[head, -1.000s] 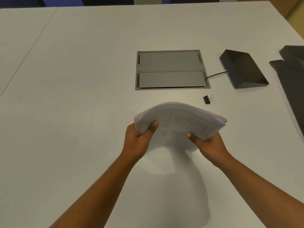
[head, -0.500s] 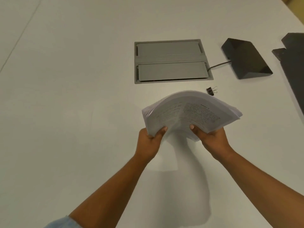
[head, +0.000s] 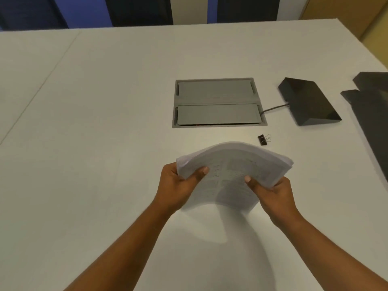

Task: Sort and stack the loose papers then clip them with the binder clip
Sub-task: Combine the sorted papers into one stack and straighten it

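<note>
Table [head: 105, 122]: white top, wide and mostly bare; a seam runs slantwise across its left part.
Dark panels [head: 373, 106]: flat, black, lying at the right edge and cut off by the frame.
Cable hatch [head: 218, 102]: grey, two closed flaps, set flush in the top toward the far side, right of centre.
Black box [head: 308, 101]: wedge-shaped, resting right of the hatch, a cord running from it to the hatch's near right corner.
Stack of papers [head: 235, 171]: printed sheets gathered in one thick bundle, held clear above the table near its middle, bowed upward at the centre; far edges fan slightly, not squared. Print too blurred to read.
Left hand [head: 178, 185]: clenched on the bundle's near left corner, thumb on top, fingers underneath.
Right hand [head: 275, 194]: gripping the near right side likewise, thumb pressed on the top sheet.
Binder clip [head: 263, 140]: small, black, wire handles pointing right; lying loose on the table between the hatch and the papers, just beyond the bundle's far edge, touching neither papers nor hands.
</note>
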